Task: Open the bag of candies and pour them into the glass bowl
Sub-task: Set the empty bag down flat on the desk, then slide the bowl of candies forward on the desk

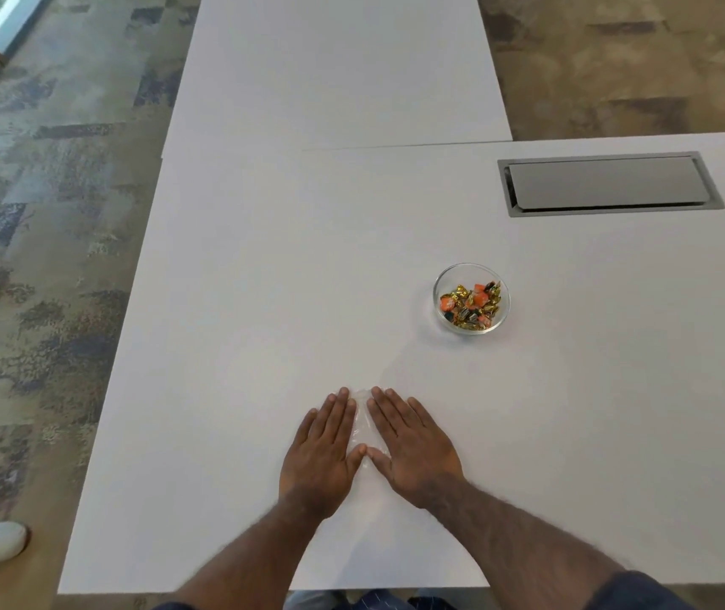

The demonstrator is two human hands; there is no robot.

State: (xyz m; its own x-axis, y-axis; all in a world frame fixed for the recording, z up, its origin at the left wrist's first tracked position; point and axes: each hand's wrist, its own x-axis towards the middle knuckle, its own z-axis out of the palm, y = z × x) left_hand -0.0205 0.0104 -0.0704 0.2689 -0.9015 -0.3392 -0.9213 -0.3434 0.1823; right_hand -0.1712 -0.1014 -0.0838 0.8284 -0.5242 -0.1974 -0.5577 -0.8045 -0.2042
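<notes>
**Candies in the bowl; both palms flat on the emptied clear bag**

The white table [264, 279] fills most of the head view, with a grey recessed cable hatch [607, 184] set into it far beyond the hands and to their right, and patterned carpet [66, 191] around it. Both forearms reach in from the near edge.

The left hand [321, 451] and the right hand [413, 442] lie palm down, fingers straight and together, thumbs almost touching. Neither is clenched and neither grasps anything; each simply presses flat on the tabletop.

Between and partly beneath the palms lies the clear plastic bag [361, 427], visible as a faint wrinkled sheen in the gap between the index fingers. It looks flat and empty, though its edges are hard to trace against the white surface.

The glass bowl [442, 281] stands upright, well ahead of the right hand's fingertips and further to the right, apart from both hands. Inside it sit the wrapped candies [473, 306], gold, orange and dark, none seen spilled on the table.

Judged from this arrangement, opening and pouring are done; the task appears essentially finished, with at most smoothing or putting aside the empty bag left.
</notes>
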